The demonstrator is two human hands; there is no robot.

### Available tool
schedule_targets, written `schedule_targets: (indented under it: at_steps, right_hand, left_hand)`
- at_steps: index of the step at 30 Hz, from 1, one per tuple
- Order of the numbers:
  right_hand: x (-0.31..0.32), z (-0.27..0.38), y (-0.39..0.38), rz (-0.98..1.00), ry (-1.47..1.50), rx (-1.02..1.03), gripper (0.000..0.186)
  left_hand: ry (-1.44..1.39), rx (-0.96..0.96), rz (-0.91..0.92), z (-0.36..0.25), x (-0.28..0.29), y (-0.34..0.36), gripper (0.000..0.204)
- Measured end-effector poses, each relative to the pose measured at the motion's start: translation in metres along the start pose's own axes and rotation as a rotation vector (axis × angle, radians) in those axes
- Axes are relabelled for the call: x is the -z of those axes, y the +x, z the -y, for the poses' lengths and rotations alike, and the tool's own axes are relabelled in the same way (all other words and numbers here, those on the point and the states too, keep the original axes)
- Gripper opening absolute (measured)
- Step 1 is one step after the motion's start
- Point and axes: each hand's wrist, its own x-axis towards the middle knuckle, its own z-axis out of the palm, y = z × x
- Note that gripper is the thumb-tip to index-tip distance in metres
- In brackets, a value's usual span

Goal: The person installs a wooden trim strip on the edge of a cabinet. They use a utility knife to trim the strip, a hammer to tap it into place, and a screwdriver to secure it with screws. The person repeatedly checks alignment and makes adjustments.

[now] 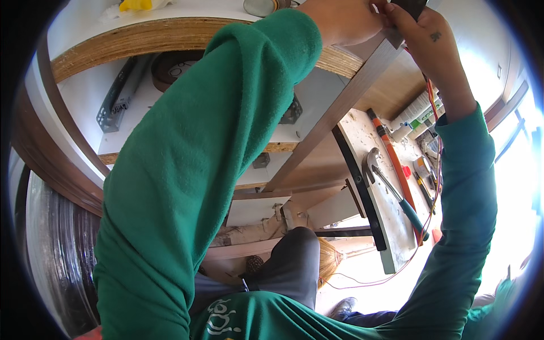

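Observation:
Both my arms, in green sleeves, reach up to the top edge of the view. My right hand [435,54] grips a dark, flat-sided piece [412,7], mostly cut off by the frame; its kind does not show. Beside it, my left hand [348,21] has its fingertips pinched close to my right thumb, and what they hold is hidden. Red and dark wires [432,93] hang down past my right wrist. Under the hands runs the brown upright edge [340,122] of a wooden cabinet.
Open plywood-edged shelves [141,38] stand at the left, with a metal drawer rail [116,107] inside. On a white board [368,147] to the right lie a hammer [399,195], an orange level-like bar [394,156] and several bottles. A straw broom [328,258] is below, near my knee.

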Motion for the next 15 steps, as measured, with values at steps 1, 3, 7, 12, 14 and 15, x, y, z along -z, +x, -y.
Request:
schedule_targets:
  at_steps: [1, 3, 7, 12, 14, 15]
  right_hand:
    - [0.003, 0.002, -0.003, 0.010, 0.011, 0.006, 0.032]
    - [-0.002, 0.007, -0.004, -0.017, 0.030, -0.040, 0.032]
    - [-0.005, 0.013, -0.002, -0.033, 0.005, -0.125, 0.032]
    - [-0.003, 0.016, 0.000, -0.032, -0.008, -0.139, 0.033]
    - [-0.001, 0.017, 0.000, -0.030, -0.020, -0.178, 0.034]
    - [-0.001, 0.016, -0.003, -0.021, -0.030, -0.140, 0.034]
  left_hand:
    - [0.028, -0.017, -0.007, 0.000, -0.001, 0.001, 0.027]
    - [0.070, -0.048, 0.013, 0.004, 0.001, 0.003, 0.027]
    - [0.038, 0.054, 0.064, 0.000, 0.002, 0.000, 0.028]
    - [0.009, 0.110, 0.075, -0.013, 0.007, -0.004, 0.030]
    - [-0.002, 0.131, 0.124, -0.014, 0.010, -0.007, 0.031]
    - [0.013, 0.121, 0.117, -0.014, 0.010, -0.007, 0.031]
